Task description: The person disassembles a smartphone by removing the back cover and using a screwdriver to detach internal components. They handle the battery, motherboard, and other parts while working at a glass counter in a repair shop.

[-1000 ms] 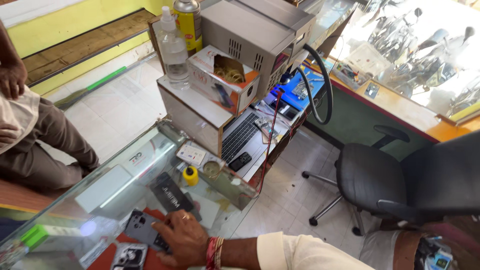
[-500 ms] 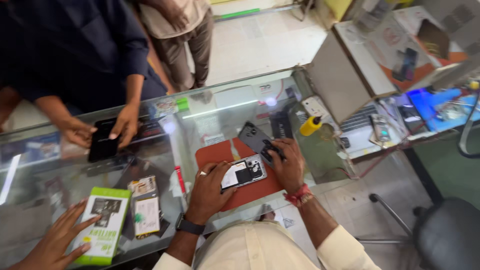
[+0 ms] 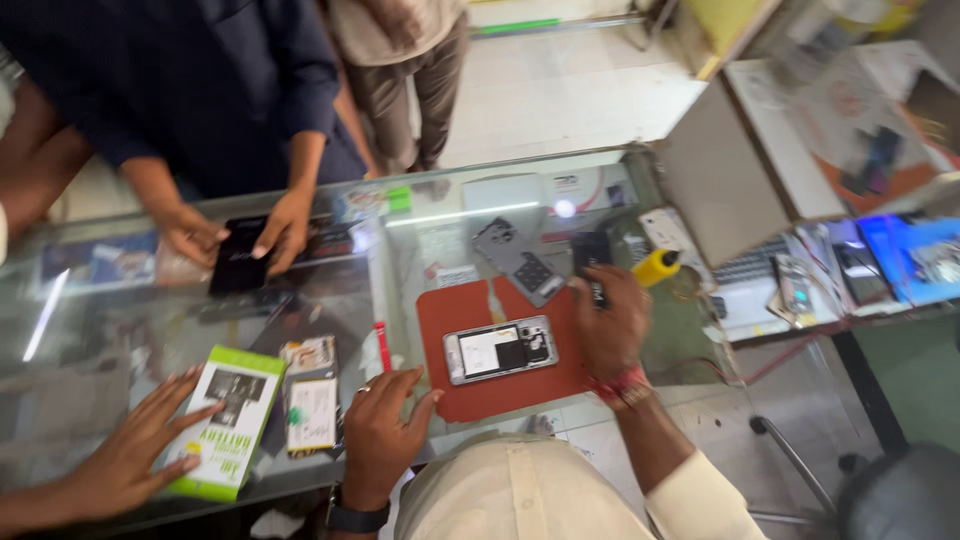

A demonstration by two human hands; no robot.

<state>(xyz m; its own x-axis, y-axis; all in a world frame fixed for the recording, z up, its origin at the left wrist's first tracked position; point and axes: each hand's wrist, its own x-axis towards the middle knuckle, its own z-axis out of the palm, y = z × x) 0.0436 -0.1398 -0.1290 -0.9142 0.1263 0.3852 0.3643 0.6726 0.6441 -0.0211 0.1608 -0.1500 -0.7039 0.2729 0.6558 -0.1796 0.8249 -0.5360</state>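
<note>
Here the right hand (image 3: 612, 325) rests on the glass counter top (image 3: 440, 250), its fingers curled together around a small dark flat rectangular part (image 3: 592, 262) that juts out past the fingertips, away from the wearer. Just to that hand's left lies an opened silver smartphone with its back off (image 3: 500, 350), flat on a red-brown rectangular work mat (image 3: 450, 385). The left hand (image 3: 385, 435) lies palm down with fingers spread apart at the mat's near left corner, gripping nothing; the opened phone is just beyond its fingertips, to the right. Beyond the right hand, a grey phone back cover with camera cut-outs (image 3: 518, 258) lies on the glass, and a yellow-capped small bottle (image 3: 657, 266) sits to its right. Left of the left hand, another person's hand (image 3: 125, 455) touches a green-and-white battery box (image 3: 225, 420). Farther off, two more hands press a black phone (image 3: 238, 262).
</note>
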